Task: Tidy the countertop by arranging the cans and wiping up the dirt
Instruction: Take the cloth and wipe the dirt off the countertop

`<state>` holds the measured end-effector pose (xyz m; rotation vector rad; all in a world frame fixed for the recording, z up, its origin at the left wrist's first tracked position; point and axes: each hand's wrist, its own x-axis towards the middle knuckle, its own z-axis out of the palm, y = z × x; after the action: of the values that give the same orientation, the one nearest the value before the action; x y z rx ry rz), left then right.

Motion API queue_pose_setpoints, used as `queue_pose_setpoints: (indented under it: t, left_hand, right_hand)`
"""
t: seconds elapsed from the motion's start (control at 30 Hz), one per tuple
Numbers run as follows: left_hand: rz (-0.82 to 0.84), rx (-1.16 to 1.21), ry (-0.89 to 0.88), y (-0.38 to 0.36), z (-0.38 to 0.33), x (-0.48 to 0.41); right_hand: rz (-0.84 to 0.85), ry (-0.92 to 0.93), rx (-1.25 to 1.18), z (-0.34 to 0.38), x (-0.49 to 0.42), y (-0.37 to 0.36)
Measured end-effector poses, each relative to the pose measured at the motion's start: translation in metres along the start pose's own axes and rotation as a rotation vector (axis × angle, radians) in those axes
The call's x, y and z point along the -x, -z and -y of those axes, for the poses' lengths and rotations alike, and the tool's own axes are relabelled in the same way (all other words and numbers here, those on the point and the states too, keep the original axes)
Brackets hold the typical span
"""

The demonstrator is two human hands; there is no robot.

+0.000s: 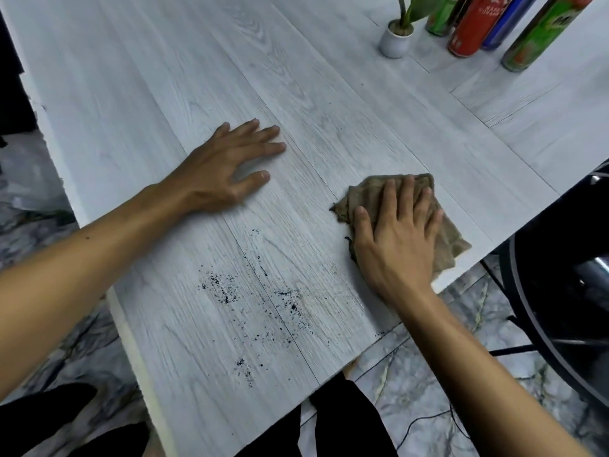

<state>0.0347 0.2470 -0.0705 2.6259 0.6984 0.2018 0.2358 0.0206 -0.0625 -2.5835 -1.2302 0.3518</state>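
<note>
both hands flat, fingers straight: left hand (227, 166), right hand (395, 239)

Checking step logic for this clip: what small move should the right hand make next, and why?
Probably slide the cloth toward the near-left, over the black dirt specks. The right hand presses flat on the cloth, the specks lie unwiped nearer the person, and the cans already stand grouped at the far corner.
</note>
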Motion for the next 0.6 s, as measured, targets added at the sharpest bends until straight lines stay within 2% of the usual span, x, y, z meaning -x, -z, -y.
queue_pose_setpoints:
  t: [0.33,0.6]
  left_hand:
    - [-0.031,0.066,0.046,0.007,0.003,0.013]
    - [-0.03,0.035,0.042,0.007,0.002,0.019]
  right_hand:
    - [0.091,0.296,-0.139,0.079,0.016,-0.019]
    - [0.186,0.498,-0.205,0.096,0.051,-0.03]
